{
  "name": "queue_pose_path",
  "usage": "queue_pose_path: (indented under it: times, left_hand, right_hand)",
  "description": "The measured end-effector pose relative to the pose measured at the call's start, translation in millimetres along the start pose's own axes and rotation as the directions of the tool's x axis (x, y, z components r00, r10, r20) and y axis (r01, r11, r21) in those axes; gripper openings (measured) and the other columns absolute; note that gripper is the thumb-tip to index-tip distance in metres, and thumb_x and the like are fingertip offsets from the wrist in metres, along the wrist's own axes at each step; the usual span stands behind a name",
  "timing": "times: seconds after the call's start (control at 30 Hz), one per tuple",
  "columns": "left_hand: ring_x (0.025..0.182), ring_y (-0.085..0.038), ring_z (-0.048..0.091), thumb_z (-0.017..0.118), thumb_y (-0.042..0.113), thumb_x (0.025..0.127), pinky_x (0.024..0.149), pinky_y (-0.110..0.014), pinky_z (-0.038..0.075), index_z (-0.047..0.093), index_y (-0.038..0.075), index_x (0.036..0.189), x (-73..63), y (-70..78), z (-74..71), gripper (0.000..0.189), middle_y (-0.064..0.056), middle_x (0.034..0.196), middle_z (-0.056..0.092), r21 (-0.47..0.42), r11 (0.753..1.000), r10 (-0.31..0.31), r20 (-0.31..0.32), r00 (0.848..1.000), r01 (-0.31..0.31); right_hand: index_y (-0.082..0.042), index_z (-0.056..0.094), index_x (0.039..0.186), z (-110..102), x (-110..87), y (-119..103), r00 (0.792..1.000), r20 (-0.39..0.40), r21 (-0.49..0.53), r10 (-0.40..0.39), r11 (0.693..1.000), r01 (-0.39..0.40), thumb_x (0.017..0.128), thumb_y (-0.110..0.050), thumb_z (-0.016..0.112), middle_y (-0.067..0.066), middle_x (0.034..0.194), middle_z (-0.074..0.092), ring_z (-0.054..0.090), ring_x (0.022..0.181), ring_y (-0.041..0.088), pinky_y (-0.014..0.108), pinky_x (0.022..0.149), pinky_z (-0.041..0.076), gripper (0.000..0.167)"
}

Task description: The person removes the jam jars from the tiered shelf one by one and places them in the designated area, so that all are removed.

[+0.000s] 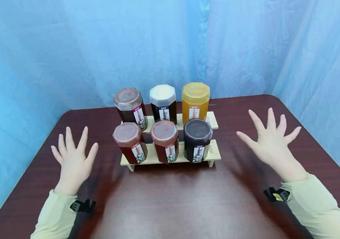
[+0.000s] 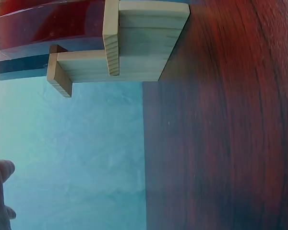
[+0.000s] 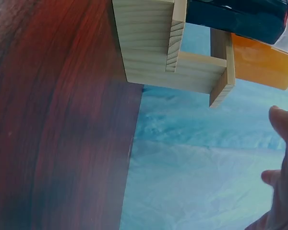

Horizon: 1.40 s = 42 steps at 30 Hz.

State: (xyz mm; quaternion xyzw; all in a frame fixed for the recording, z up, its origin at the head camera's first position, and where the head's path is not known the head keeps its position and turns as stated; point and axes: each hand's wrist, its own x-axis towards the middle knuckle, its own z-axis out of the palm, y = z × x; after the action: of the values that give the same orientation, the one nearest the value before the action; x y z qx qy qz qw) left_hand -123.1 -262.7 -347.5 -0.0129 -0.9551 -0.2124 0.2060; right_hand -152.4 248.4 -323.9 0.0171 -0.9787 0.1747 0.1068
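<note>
My left hand (image 1: 74, 162) hovers left of a two-step wooden rack (image 1: 214, 152), fingers spread and holding nothing. On the other side, my right hand (image 1: 273, 142) is also spread wide and holds nothing. Lidded jars with paper labels stand on the rack in two rows. The back row has a dark red jar (image 1: 126, 114), a black jar (image 1: 172, 108) with a white lid, and a yellow jar (image 1: 195, 112). In front are a red jar (image 1: 128, 151), another red jar (image 1: 162, 147) and a dark purple jar (image 1: 191, 144). Neither hand touches a jar.
The rack stands toward the back of a dark reddish-brown table (image 1: 170, 202). Pale blue cloth (image 1: 113, 49) hangs behind the table and along both sides. Each wrist carries a small black camera, and the sleeves are pale green.
</note>
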Motion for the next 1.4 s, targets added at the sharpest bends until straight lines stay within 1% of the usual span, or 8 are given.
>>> queue_pose_path:
  times: [0.13, 0.3, 0.53, 0.7, 0.93, 1.07, 1.27, 1.4]
  left_hand:
    - [0.139, -0.049, -0.008, 0.043, 0.045, 0.098, 0.105, -0.069, -0.009, 0.026, 0.011, 0.150, -1.5, 2.0, 0.7, 0.064, -0.027, 0.155, -0.002, -0.081, 0.996, -0.023, 0.000, 1.000, 0.023]
    - [0.139, -0.050, 0.000, 0.045, 0.037, 0.099, 0.103, -0.072, 0.010, 0.025, 0.010, 0.150, -0.7, 5.3, 1.2, 0.061, -0.028, 0.154, 0.003, -0.189, 0.976, -0.092, 0.076, 0.993, 0.105]
    - [0.139, -0.044, 0.018, 0.042, 0.034, 0.100, 0.107, -0.063, 0.020, 0.026, 0.007, 0.149, -0.3, 10.9, 3.8, 0.058, -0.026, 0.151, 0.019, -0.347, 0.915, -0.134, 0.214, 0.968, 0.203]
    - [0.140, -0.039, 0.023, 0.040, 0.033, 0.101, 0.111, -0.056, 0.023, 0.026, 0.010, 0.149, -1.6, 16.1, 9.9, 0.055, -0.023, 0.153, 0.022, -0.471, 0.831, -0.156, 0.316, 0.936, 0.298]
    - [0.138, -0.035, 0.025, 0.036, 0.027, 0.103, 0.113, -0.053, 0.022, 0.027, 0.006, 0.147, -3.4, 23.8, 26.0, 0.050, -0.024, 0.150, 0.024, -0.667, 0.636, -0.111, 0.418, 0.902, 0.388]
    - [0.137, -0.034, 0.029, 0.033, 0.027, 0.103, 0.112, -0.044, 0.028, 0.026, 0.005, 0.147, -5.9, 27.1, 33.6, 0.049, -0.023, 0.149, 0.026, -0.709, 0.546, -0.105, 0.471, 0.876, 0.446]
    - [0.112, -0.001, 0.052, 0.028, 0.030, 0.104, 0.091, -0.014, 0.042, 0.023, 0.004, 0.148, -10.4, 28.6, 42.4, 0.052, -0.026, 0.147, 0.030, -0.729, 0.458, -0.095, 0.529, 0.843, 0.509]
    - [0.102, 0.010, 0.052, 0.028, 0.027, 0.104, 0.092, -0.017, 0.042, 0.019, 0.003, 0.149, -12.0, 31.2, 47.2, 0.052, -0.023, 0.149, 0.027, -0.721, 0.429, -0.097, 0.562, 0.822, 0.544]
  right_hand:
    - [-0.021, 0.026, 0.150, 0, 1.1, -6, 0.994, -0.096, 0.084, -0.058, 0.994, 0.066, 0.090, -0.057, 0.050, 0.029, 0.153, 0.008, -0.001, 0.137, 0.054, 0.075, 0.096, -0.013, 0.074]
    - [-0.013, 0.039, 0.142, -1, 5.2, -13, 0.970, -0.209, 0.187, -0.124, 0.969, 0.164, 0.088, -0.042, 0.060, 0.026, 0.148, 0.026, 0.019, 0.135, 0.048, 0.069, 0.105, 0.002, 0.065]
    - [-0.010, 0.042, 0.141, -5, 12.5, -24, 0.957, -0.227, 0.242, -0.181, 0.941, 0.236, 0.086, -0.034, 0.066, 0.022, 0.147, 0.032, 0.030, 0.132, 0.047, 0.065, 0.102, 0.024, 0.064]
    - [-0.010, 0.044, 0.139, -7, 20.0, -35, 0.951, -0.231, 0.260, -0.205, 0.929, 0.263, 0.085, -0.031, 0.068, 0.019, 0.146, 0.035, 0.031, 0.134, 0.039, 0.060, 0.103, 0.028, 0.064]
    - [-0.009, 0.045, 0.138, -10, 29.5, -50, 0.932, -0.249, 0.248, -0.262, 0.913, 0.323, 0.082, -0.027, 0.071, 0.019, 0.143, 0.038, 0.034, 0.133, 0.036, 0.058, 0.103, 0.032, 0.064]
    - [-0.010, 0.044, 0.139, -12, 34.7, -60, 0.929, -0.233, 0.248, -0.288, 0.906, 0.343, 0.082, -0.026, 0.071, 0.018, 0.143, 0.038, 0.034, 0.133, 0.035, 0.058, 0.103, 0.032, 0.065]
    - [-0.013, 0.041, 0.141, -14, 44.2, -71, 0.935, -0.191, 0.279, -0.299, 0.896, 0.344, 0.083, -0.029, 0.071, 0.015, 0.144, 0.037, 0.033, 0.134, 0.031, 0.055, 0.105, 0.033, 0.067]
    - [-0.015, 0.039, 0.143, -15, 49.9, -77, 0.940, -0.155, 0.318, -0.305, 0.885, 0.340, 0.083, -0.031, 0.071, 0.013, 0.145, 0.037, 0.032, 0.135, 0.029, 0.055, 0.106, 0.031, 0.069]
